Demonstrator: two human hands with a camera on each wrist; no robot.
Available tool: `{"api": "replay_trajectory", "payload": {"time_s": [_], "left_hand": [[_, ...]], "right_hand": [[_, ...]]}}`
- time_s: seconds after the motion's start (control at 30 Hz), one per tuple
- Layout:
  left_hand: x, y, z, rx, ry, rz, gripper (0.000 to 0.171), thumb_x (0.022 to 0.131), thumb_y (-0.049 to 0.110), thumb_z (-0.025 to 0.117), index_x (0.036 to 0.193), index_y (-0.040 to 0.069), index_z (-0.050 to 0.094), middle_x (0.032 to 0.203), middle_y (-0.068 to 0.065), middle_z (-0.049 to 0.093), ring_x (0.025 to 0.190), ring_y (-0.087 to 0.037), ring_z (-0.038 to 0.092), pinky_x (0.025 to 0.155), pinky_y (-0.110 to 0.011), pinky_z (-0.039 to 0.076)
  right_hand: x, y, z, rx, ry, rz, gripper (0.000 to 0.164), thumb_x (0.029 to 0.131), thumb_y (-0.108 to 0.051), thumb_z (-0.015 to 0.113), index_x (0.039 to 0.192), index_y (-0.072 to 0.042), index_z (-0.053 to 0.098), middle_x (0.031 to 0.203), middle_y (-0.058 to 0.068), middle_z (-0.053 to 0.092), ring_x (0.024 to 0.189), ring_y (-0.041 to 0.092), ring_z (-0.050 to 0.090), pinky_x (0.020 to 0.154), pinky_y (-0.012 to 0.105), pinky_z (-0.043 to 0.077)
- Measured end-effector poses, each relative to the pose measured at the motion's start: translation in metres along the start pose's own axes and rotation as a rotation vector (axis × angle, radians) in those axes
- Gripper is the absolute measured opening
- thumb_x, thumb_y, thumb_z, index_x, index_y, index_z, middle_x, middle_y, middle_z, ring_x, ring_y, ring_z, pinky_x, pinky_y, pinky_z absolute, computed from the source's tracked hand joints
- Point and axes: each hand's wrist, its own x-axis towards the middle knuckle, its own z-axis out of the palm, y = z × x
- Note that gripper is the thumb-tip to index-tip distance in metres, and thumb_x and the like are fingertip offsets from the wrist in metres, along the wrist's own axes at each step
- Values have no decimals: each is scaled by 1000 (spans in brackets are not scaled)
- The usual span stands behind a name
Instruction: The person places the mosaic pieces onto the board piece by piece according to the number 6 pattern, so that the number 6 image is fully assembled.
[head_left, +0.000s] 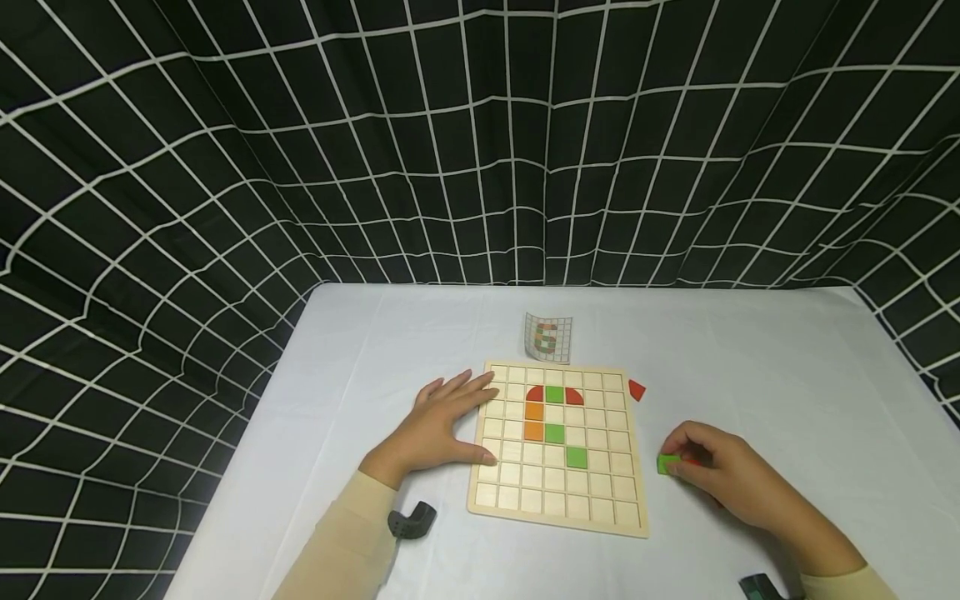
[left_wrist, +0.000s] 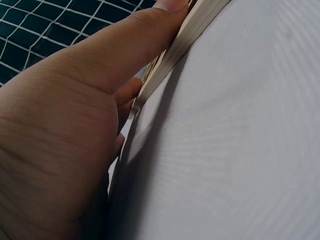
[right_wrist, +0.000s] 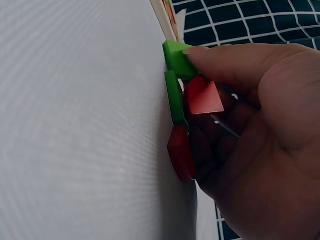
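A wooden grid board (head_left: 558, 521) lies on the white table. Set in its cells are red rounded tiles (head_left: 534, 394), orange squares (head_left: 534, 411) and green squares (head_left: 554, 433). With fingers spread, my left hand (head_left: 431, 427) rests at the board's left edge, thumb and fingertips over the rim. To the right of the board, my right hand (head_left: 720, 465) pinches a green square tile (right_wrist: 178, 59) between thumb and fingers. Under that palm show another green tile (right_wrist: 175, 98), a red tile (right_wrist: 205, 96) and a second red one (right_wrist: 181, 152); the curled fingers are partly hidden.
A small printed card (head_left: 557, 342) with a coloured grid pattern lies behind the board, slightly curled. One loose red tile (head_left: 637, 390) sits off the board's upper right edge. Black devices (head_left: 412, 521) are at both wrists. Black curtain (head_left: 547, 167) with white grid lines surrounds the table.
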Motion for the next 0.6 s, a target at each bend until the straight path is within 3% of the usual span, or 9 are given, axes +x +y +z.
{"api": "replay_trajectory", "payload": {"time_s": [0.23, 0.6], "left_hand": [[0, -1, 1, -1, 0, -1, 104, 79, 66, 91, 166, 26, 50, 176, 14, 28, 164, -20, 15, 129, -52, 4], [0, 1, 0, -1, -2, 0, 104, 79, 63, 92, 166, 24, 50, 176, 13, 29, 164, -20, 16, 129, -52, 4]], "right_hand": [[-1, -1, -1, 57, 5, -15, 21, 95, -4, 84, 102, -22, 74, 94, -9, 66, 86, 13, 60, 74, 23, 50], [0, -4, -6, 45, 48, -62, 22, 96, 0, 81, 110, -18, 80, 105, -7, 73, 86, 11, 65, 75, 18, 52]]}}
